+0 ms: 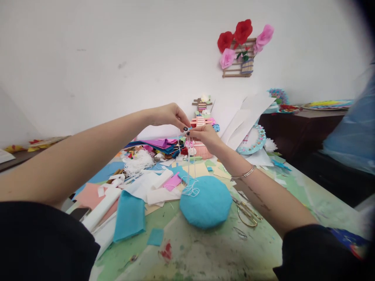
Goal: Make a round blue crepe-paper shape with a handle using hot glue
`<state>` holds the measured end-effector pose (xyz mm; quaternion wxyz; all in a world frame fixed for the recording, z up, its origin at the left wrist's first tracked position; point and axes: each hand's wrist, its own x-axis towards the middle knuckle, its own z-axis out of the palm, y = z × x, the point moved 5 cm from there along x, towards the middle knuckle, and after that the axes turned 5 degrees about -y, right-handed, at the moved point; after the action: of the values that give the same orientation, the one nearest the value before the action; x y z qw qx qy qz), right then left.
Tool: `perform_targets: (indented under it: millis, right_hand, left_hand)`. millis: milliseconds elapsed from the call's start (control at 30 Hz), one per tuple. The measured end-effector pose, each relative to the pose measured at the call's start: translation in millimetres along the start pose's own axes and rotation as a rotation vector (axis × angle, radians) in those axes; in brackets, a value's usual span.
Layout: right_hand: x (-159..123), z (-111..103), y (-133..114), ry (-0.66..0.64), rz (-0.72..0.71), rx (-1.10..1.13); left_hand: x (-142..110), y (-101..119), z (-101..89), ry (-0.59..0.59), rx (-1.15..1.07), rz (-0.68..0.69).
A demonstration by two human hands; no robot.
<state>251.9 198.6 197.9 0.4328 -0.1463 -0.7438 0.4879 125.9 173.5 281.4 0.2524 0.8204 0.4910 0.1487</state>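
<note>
My left hand (pixel 170 115) and my right hand (pixel 206 136) meet in the air above the table, fingertips pinched together on a small blue piece (pixel 189 128). White thread (pixel 189 168) hangs from the pinch and its loose end lies coiled on a round blue felt cushion (pixel 206 203) below. A thin bracelet (pixel 243 174) circles my right wrist.
Blue, pink and white felt and paper scraps (pixel 131 195) cover the left of the paint-stained table (pixel 211 253). Gold scissors (pixel 247 212) lie right of the cushion. A stack of coloured felt (pixel 158 145) and craft models stand behind. Paper roses (pixel 243 43) hang on the wall.
</note>
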Motion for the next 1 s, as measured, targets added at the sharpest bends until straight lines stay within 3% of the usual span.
perform_targets:
  millis: [400, 567, 700, 800, 900, 1000]
  right_hand:
    - [3, 1, 3, 0.024, 0.014, -0.067]
    - [2, 6, -3, -0.008, -0.019, -0.153]
    - [2, 13, 0, -0.096, -0.046, -0.085]
    - [5, 16, 30, -0.137, 0.078, -0.247]
    - [2, 23, 81, -0.208, 0.247, -0.549]
    - [-11, 39, 130, -0.324, 0.366, -0.677]
  left_hand:
    - [8, -3, 2.9, 0.016, 0.470, -0.042]
    - [8, -5, 5.2, -0.069, 0.506, -0.007]
    - [-5, -2, 3.2, -0.071, 0.548, -0.028]
    - [-23, 1, 3.4, -0.112, 0.632, -0.039]
    - [-44, 7, 4.6, -0.109, 0.710, 0.029]
    - [-62, 13, 8.6, -0.107, 0.737, 0.090]
